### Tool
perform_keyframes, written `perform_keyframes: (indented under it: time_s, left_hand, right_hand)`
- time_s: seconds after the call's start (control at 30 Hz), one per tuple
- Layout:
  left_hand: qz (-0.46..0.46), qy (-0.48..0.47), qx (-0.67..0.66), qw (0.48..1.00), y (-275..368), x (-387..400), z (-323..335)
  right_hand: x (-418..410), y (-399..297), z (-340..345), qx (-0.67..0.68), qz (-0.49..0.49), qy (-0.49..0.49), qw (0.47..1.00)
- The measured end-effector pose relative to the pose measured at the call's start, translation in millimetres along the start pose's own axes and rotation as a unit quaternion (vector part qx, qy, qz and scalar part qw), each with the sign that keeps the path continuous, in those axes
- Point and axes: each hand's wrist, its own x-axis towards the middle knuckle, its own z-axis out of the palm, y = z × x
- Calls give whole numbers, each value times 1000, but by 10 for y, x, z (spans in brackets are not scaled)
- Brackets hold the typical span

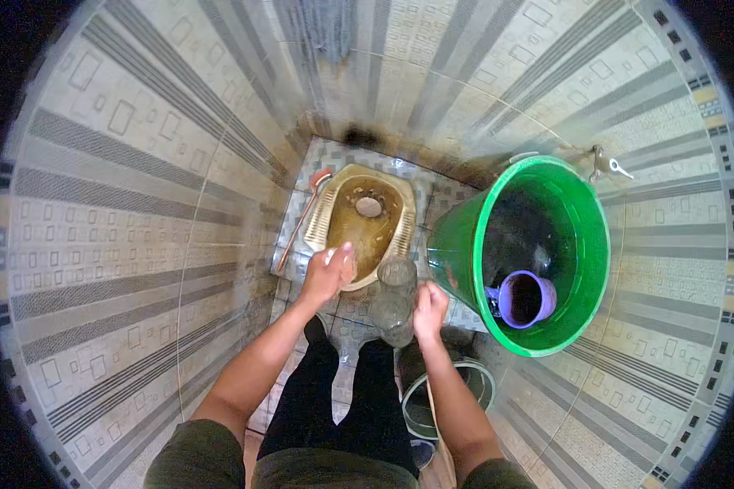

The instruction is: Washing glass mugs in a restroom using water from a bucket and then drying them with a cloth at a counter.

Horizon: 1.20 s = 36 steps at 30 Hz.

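My right hand (431, 310) is closed at the side of a clear, ribbed pitcher or jar (395, 302), apparently on its handle. The vessel is tilted, in front of my legs. My left hand (327, 278) is curled around a small pale item (347, 270), mostly hidden by the fingers; its kind is unclear. White patches like foam show on that hand. Below and beyond both hands lies a yellowish-stained squat toilet (367, 238) with ribbed footrests, set in a tiled step.
A large green bucket (544, 165) stands at the right, with a purple dipper (528, 299) inside. A wall tap (605, 165) is behind it. A long-handled brush (300, 223) lies left of the toilet. Beneath my right forearm is another bucket (490, 382). Patterned tile walls (134, 202) surround me closely.
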Motion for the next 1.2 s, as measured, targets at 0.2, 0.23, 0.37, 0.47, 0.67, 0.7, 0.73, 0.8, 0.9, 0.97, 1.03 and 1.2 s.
perform_keyframes:
  time_s: [0.2, 0.23, 0.37, 0.47, 0.67, 0.7, 0.73, 0.8, 0.9, 0.97, 1.03, 1.2]
  left_hand:
    - [228, -73, 271, 932, 842, -303, -235]
    - [226, -68, 269, 934, 845, -339, -254]
    - [319, -133, 179, 921, 927, -523, -215]
    - [218, -184, 169, 943, 1054, -622, -227]
    - [258, -254, 134, 922, 897, -559, 37]
    - [198, -317, 143, 917, 852, -528, 51]
    - [136, -377, 151, 904, 808, -503, 69]
    - [112, -389, 78, 911, 744, -488, 138]
    - [35, -412, -144, 899, 688, -523, 300]
    - [-18, -416, -290, 862, 631, -555, 425]
    - [-19, -416, -373, 829, 618, -565, 580]
    - [-16, -356, -252, 900, 865, -556, 668]
  right_hand:
    - [411, -811, 250, -151, -86, -66, 983]
    - [434, -958, 288, -184, -89, -78, 976]
    - [539, -1300, 318, -295, -204, -88, 929]
    - [572, -1617, 290, -314, -242, -103, 912]
    - [540, -2069, 217, -326, -384, -131, 854]
    - [495, -2141, 238, -326, -384, -131, 854]
    - [451, -2212, 253, -307, -400, -141, 852]
    - [398, -2297, 253, -275, -440, -167, 838]
    - [361, -2441, 238, -296, -484, -181, 803]
    - [352, -2452, 247, -308, -504, -191, 784]
    - [403, -2399, 239, -320, -533, -222, 751]
    - [586, -2365, 121, -283, -495, -220, 792]
